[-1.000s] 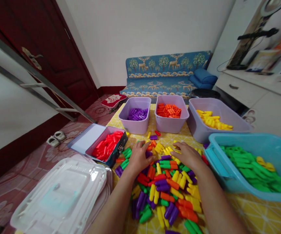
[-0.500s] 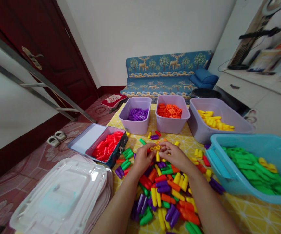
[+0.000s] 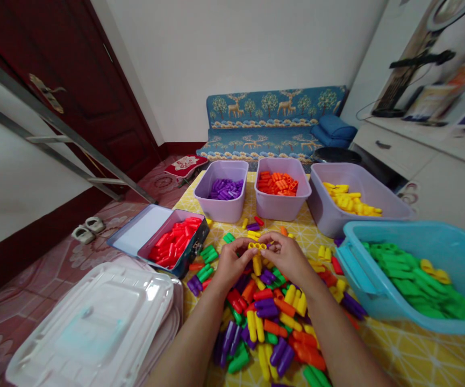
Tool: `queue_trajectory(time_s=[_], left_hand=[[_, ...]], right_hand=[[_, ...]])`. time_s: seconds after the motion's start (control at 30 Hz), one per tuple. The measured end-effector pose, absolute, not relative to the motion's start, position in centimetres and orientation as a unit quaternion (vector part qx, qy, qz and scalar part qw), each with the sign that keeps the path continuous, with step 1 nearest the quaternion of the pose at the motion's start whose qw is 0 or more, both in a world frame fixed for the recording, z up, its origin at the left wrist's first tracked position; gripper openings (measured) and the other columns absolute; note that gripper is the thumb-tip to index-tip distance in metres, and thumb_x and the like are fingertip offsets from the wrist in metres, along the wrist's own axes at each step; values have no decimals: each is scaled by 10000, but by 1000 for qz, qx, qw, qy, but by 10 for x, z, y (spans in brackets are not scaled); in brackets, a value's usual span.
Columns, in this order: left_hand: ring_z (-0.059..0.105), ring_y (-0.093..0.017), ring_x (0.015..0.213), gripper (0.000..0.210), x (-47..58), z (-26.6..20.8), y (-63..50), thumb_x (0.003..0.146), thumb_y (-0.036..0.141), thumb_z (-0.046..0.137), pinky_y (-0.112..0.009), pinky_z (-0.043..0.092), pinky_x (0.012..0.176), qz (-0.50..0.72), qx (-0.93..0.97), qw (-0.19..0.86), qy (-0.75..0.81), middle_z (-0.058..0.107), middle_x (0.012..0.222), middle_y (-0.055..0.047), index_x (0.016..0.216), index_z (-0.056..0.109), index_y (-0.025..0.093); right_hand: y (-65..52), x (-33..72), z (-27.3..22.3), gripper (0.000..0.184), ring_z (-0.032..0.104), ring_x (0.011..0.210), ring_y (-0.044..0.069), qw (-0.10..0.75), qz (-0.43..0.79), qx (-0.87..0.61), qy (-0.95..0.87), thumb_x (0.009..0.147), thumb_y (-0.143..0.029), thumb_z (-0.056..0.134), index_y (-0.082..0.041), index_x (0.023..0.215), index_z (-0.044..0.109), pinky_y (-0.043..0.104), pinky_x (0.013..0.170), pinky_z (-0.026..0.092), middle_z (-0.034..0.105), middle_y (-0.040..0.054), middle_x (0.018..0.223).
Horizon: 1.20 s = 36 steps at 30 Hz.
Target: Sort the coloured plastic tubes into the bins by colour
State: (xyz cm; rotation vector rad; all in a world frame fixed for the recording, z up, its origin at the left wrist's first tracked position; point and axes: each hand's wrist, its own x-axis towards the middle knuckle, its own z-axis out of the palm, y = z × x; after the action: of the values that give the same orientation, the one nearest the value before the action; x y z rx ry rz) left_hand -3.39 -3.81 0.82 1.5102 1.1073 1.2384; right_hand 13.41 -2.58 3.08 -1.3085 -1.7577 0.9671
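My left hand (image 3: 229, 264) and my right hand (image 3: 287, 260) meet over a heap of coloured plastic tube pieces. Between them, their fingertips pinch a joined row of yellow tube pieces (image 3: 257, 246), its round open ends turned up toward me. One yellow tube of it points down toward the heap; fingers hide part of the row. Beneath my hands and forearms lie loose pieces in several colours, among them a purple pair (image 3: 283, 352), a yellow pair (image 3: 255, 325) and an orange pair (image 3: 308, 352).
Lilac bins hold purple (image 3: 220, 207), orange (image 3: 283, 207) and yellow pieces (image 3: 316, 201). At right stands a turquoise bin (image 3: 377, 309) of green pieces with a few yellow. A hinged box (image 3: 123, 236) of red pieces and stacked white lids (image 3: 95, 322) sit at left.
The yellow row in my fingers has turned slightly, and more of its round ends now show. Both hands remain together over the heap. The view has shifted a little.
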Motion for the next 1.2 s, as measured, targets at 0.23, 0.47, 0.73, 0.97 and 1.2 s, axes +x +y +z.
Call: queue_trajectory(time_s=[0.23, 0.47, 0.73, 0.97, 1.2], left_hand=[[671, -179, 832, 264, -33, 12, -42, 845, 352, 602, -266, 523, 758, 472, 621, 426, 458, 730, 948, -63, 998, 694, 158], [681, -188, 818, 196, -30, 19, -45, 841, 279, 593, -281, 527, 750, 432, 660, 384, 481, 738, 927, -69, 939, 717, 163], [632, -194, 914, 143, -35, 16, -41, 810, 194, 596, -304, 467, 836, 414, 737, 207, 492, 712, 925, -67, 902, 704, 177], [609, -175, 743, 219, -38, 23, -46, 839, 368, 584, -283, 424, 718, 297, 802, 192, 481, 679, 766, -44, 833, 716, 193], [593, -254, 992, 415, -36, 22, -44, 708, 471, 720, -347, 414, 880, 255, 842, 224, 419, 676, 1009, -67, 1065, 696, 259]], right_hand=[[-28, 166, 57, 190, 638, 715, 171, 346, 417, -500, -676, 726, -275, 633, -172, 872, 697, 282, 645, 509, 709, 41, 810], [-24, 188, 79, 403, 674, 929, 153, 771, 310, -422, -362, 768, -322, 649, -268, 1155, 552, 337, 837, 531, 619, 41, 1165], [-15, 186, 44, 292, 668, 862, 231, 448, 256, -595, -616, 757, -318, 599, -171, 996, 678, 369, 780, 517, 715, 96, 961], [-25, 164, 29, 404, 650, 855, 191, 151, 247, -554, -781, 641, -91, 591, -260, 987, 717, 277, 744, 457, 705, 27, 959], [-27, 147, 24, 355, 634, 875, 207, 120, 179, -611, -761, 707, -160, 601, -282, 1025, 700, 274, 700, 411, 670, 52, 1013]])
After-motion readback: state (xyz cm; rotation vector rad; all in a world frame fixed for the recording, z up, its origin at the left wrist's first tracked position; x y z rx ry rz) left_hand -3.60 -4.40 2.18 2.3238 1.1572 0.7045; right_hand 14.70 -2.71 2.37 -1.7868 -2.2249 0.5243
